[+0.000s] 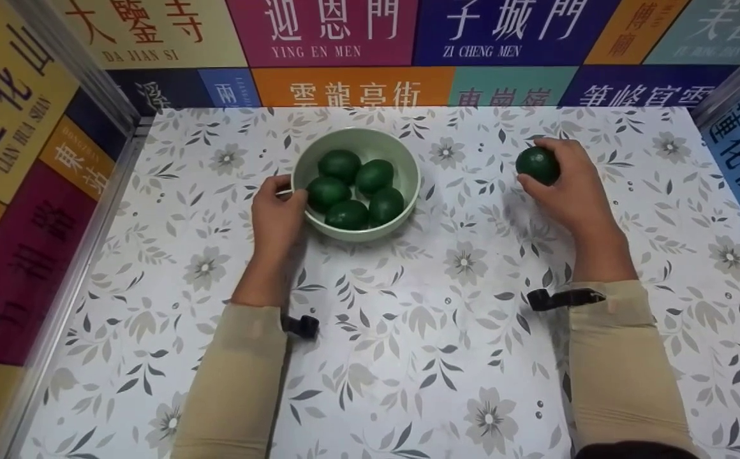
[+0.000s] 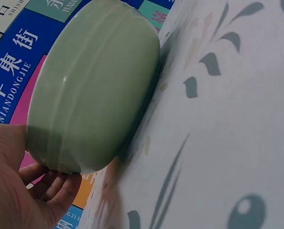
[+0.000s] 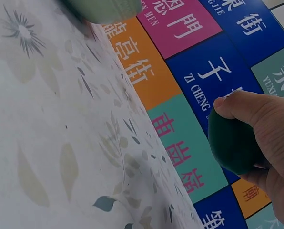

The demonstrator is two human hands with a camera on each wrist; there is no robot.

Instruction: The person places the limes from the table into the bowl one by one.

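Note:
A pale green bowl (image 1: 362,234) stands upright on the table, with several dark green avocados (image 1: 340,167) in it. My left hand (image 1: 279,213) grips the bowl's left side, thumb near the rim and fingers against the outer wall. From the left wrist view, the bowl's smooth outside (image 2: 94,86) shows, and its contents are hidden. Well to the right of the bowl, my right hand (image 1: 571,182) holds one more avocado (image 1: 536,166) between thumb and fingers. In the right wrist view this avocado (image 3: 232,138) appears raised over the tabletop, partly covered by the hand.
The table (image 1: 395,357) has a white cloth with grey leaves and flowers. Panels with coloured blocks and large characters (image 1: 338,32) stand along the back and both sides. Dark straps with small devices (image 1: 303,326) sit at both wrists over beige sleeves.

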